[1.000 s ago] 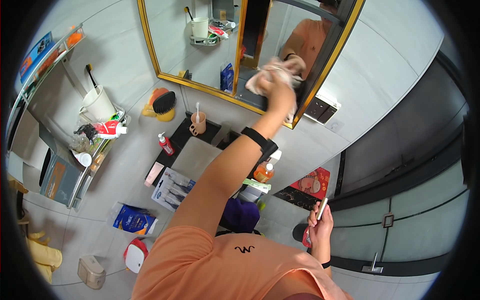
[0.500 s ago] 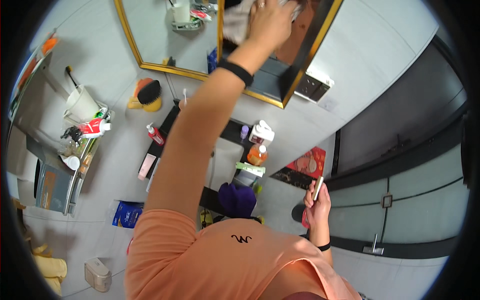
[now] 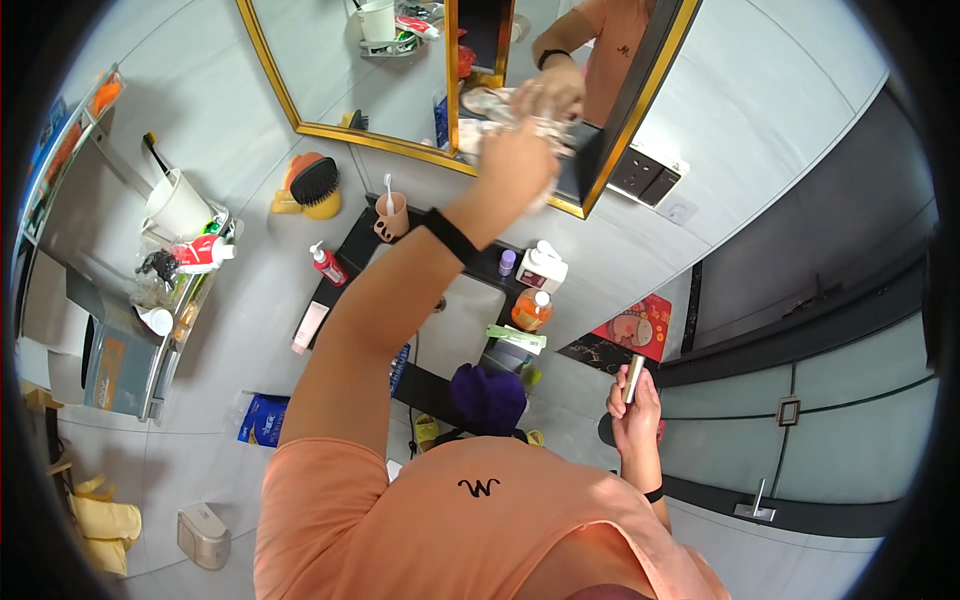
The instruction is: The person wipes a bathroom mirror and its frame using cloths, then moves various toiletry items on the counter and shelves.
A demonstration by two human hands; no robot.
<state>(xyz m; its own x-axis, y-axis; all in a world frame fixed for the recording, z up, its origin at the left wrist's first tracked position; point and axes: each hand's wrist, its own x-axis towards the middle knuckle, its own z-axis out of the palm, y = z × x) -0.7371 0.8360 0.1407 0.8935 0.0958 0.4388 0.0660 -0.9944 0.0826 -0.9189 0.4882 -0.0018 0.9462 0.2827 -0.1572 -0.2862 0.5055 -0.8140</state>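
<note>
A gold-framed mirror point(image 3: 386, 146) hangs at the top of the head view. On its lower right part, my left hand point(image 3: 518, 162) presses a crumpled pale cloth point(image 3: 555, 135), with the fingers bent over it and partly blurred. The mirror repeats the hand and the cloth. Low at the right, away from the mirror, my right hand point(image 3: 637, 418) is closed around a slim, straight object point(image 3: 633, 380), pale with a gold tint; its exact kind is not clear. A black band circles each wrist.
Under my left arm lies a sink point(image 3: 460, 325) with a dark rim, holding a pump bottle point(image 3: 328, 264), a cup point(image 3: 391, 216) and an orange bottle point(image 3: 531, 309). A loaded wall shelf point(image 3: 190, 325) stands left. A wall socket point(image 3: 645, 178) is beside the mirror; a door point(image 3: 850, 420) is right.
My left hand has slid down the mirror with the cloth, toward its lower frame, and the elbow has bent more. My right hand stays closed on the slim object. The view has shifted slightly.
</note>
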